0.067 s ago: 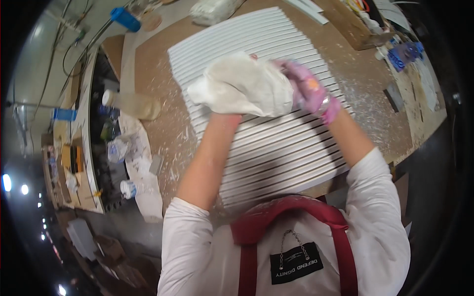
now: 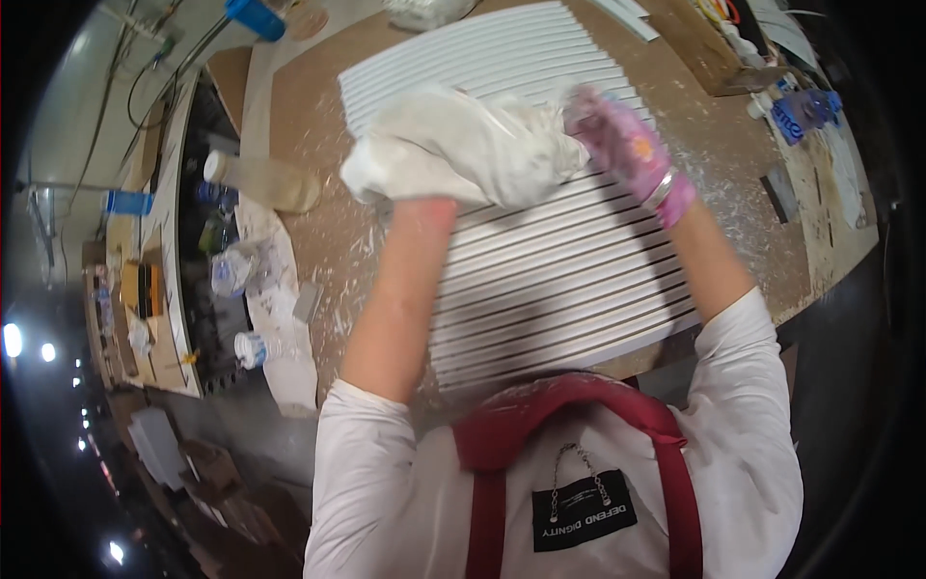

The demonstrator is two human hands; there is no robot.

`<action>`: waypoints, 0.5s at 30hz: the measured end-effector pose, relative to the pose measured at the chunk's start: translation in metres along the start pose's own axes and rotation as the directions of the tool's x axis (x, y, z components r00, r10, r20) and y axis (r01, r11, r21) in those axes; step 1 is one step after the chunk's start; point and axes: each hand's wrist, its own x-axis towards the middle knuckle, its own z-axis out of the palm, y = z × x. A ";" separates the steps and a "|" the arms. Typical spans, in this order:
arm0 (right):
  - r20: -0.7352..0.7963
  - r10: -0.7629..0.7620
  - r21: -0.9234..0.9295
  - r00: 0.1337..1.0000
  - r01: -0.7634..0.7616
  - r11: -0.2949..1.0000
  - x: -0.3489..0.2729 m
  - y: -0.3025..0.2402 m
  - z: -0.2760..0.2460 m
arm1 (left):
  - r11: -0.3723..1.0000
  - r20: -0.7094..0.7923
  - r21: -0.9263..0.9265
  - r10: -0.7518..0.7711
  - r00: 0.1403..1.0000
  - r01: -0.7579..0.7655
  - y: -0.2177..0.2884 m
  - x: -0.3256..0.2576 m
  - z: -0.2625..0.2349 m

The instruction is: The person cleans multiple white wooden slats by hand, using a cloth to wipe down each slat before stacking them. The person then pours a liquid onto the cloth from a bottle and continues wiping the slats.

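Observation:
A bunched white cloth (image 2: pixel 434 145) is stretched between my hands over a white ribbed panel (image 2: pixel 569 289) lying on the table. It covers my left hand from the wrist (image 2: pixel 424 217) forward, so those fingers are hidden. At the cloth's right end, my right hand (image 2: pixel 627 145), in a pink glove with an orange mark, closes its fingers on the fabric. Motion blurs the fingertips and that end of the cloth. Parallel slats run across the panel, with dark gaps between them on the near side.
Left of the panel stand a capped bottle (image 2: pixel 265 183) of cloudy liquid and a small grey block (image 2: pixel 307 302). On the right are a blue-labelled plastic bottle (image 2: pixel 805 111), a dark grey block (image 2: pixel 778 193) and a wooden box (image 2: pixel 709 48). White dust marks the brown tabletop (image 2: pixel 733 183).
My hands have moved apart, the left one to the left and the right one slightly right. Between them the cloth is drawn out longer. The whole view has shifted a little.

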 end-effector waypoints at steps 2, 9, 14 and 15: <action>0.014 -0.422 -0.817 0.906 0.254 0.518 0.002 -0.017 -0.014 | 0.863 0.041 -0.473 -0.177 0.983 0.176 -0.032 0.004 -0.011; 0.335 -0.273 -0.788 0.902 0.109 -0.606 -0.003 -0.001 -0.042 | 0.944 0.251 0.329 -0.096 0.963 0.009 0.008 -0.015 0.016; 0.231 -0.276 -0.811 0.933 0.029 -0.584 0.001 0.005 -0.041 | 0.829 0.389 0.544 -0.110 0.915 -0.131 -0.018 -0.064 0.018; 0.224 -0.270 -0.809 0.936 0.024 -0.588 0.000 0.002 -0.045 | 0.794 0.386 0.590 -0.119 0.915 -0.146 -0.030 -0.068 -0.007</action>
